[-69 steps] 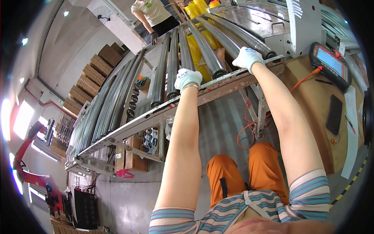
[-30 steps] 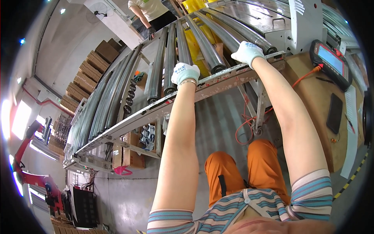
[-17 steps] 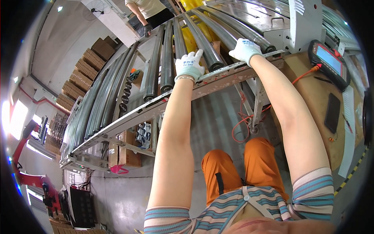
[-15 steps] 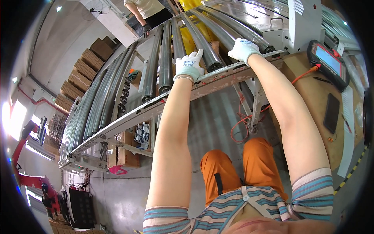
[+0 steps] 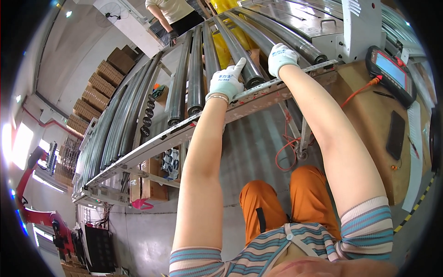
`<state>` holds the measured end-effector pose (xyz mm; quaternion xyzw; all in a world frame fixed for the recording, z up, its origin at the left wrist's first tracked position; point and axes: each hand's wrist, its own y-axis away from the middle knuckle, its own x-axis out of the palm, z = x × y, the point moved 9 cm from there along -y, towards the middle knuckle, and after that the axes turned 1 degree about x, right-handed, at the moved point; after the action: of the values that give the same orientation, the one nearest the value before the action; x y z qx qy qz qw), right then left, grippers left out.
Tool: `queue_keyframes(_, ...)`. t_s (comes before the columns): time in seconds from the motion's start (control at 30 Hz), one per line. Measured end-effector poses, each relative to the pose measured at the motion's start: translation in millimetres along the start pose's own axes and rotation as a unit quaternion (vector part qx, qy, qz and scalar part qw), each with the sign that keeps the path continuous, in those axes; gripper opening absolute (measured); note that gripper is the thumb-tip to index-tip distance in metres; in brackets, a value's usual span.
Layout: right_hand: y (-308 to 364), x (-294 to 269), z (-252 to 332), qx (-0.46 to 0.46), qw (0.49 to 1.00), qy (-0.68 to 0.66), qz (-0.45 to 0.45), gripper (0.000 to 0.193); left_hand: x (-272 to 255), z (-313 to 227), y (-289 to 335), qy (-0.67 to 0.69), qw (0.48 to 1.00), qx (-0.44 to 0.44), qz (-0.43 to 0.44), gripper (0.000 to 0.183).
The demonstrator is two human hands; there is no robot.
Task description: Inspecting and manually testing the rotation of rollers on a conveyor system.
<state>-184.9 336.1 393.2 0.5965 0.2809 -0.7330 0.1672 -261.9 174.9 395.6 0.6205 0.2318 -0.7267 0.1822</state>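
My left hand [image 5: 226, 83], in a white glove with blue print, is closed over the near end of a dark steel roller [image 5: 210, 48]. Its thumb sticks out against the neighbouring roller [image 5: 241, 55] on the right. My right hand [image 5: 282, 60], gloved the same way, curls over the near end of another steel roller [image 5: 255, 31]. Both hands lie just past the pale metal side rail [image 5: 272, 90] of the roller frame. The fingertips of both hands are partly hidden, and so are the roller ends beneath them.
More rollers [image 5: 177, 83] run to the left along the frame. A handheld control terminal [image 5: 391, 74], a phone [image 5: 395, 135] and a pen stand on a brown surface at right. A person [image 5: 173, 11] is across the frame. Cardboard boxes [image 5: 98, 83] and a red robot arm [image 5: 39, 216] are at left.
My right hand has shifted slightly left and its fingers have turned more upright over the roller. My left hand has moved slightly right, staying at its roller's end.
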Motion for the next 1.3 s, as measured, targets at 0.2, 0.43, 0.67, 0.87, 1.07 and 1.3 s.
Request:
queue_keyframes(0.2, 4, -1, -16, -0.058, 0.984, -0.127, 0.115, 0.053, -2, 4, 0, -0.047, 0.998, -0.018, -0.029, 0.071)
queue_keyframes(0.43, -17, -34, -84, -0.021, 0.999, -0.021, -0.042, 0.043, 3, 8, -4, -0.08, 0.996, -0.024, 0.006, 0.055)
queue_keyframes(0.67, -42, -5, -105, 0.061, 0.997, -0.016, 0.05, 0.053, 3, 16, 0, -0.063, 0.996, -0.064, -0.02, 0.059)
queue_keyframes(0.87, -35, -8, -105, 0.029, 0.998, -0.036, 0.046, 0.05, -2, 47, 12, 0.024, 0.966, -0.255, -0.04, 0.056)
queue_keyframes(1.07, -30, -9, -104, 0.056, 0.998, -0.018, 0.012, 0.046, 0, 55, 14, 0.071, 0.951, -0.3, -0.019, 0.064)
queue_keyframes(1.3, -32, -5, -103, 0.035, 0.998, -0.011, 0.057, 0.058, 3, 57, 13, 0.066, 0.951, -0.3, -0.022, 0.063)
